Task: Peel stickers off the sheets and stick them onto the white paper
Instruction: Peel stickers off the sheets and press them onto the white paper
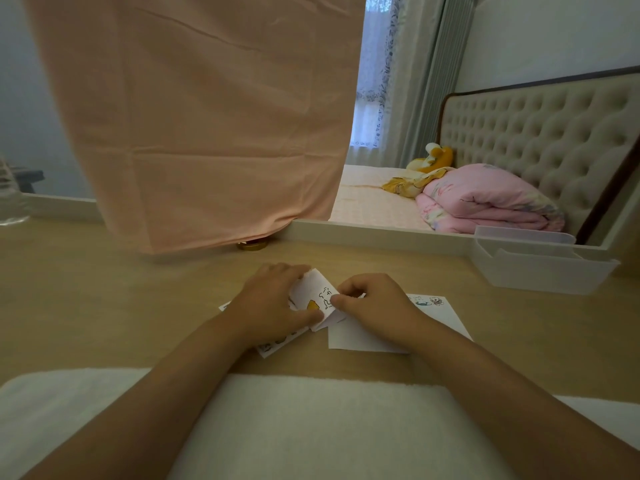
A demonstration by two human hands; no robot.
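Note:
A small sticker sheet (317,294) with cartoon figures is lifted and bent just above the wooden table. My left hand (273,303) grips its left side, thumb under the lower edge. My right hand (375,303) pinches at the sheet's right edge with thumb and forefinger. Whether a sticker is lifted there is too small to tell. Another sticker sheet (273,346) lies flat under my left wrist, mostly hidden. The white paper (360,336) lies flat under my right hand, with two stickers near its far right corner (429,301).
A clear plastic bin (540,268) stands at the table's back right. A pink cloth (207,133) hangs over the back middle, with a gold lid (251,245) at its foot. A white towel (311,427) covers the near edge. A plastic bottle (10,199) stands far left.

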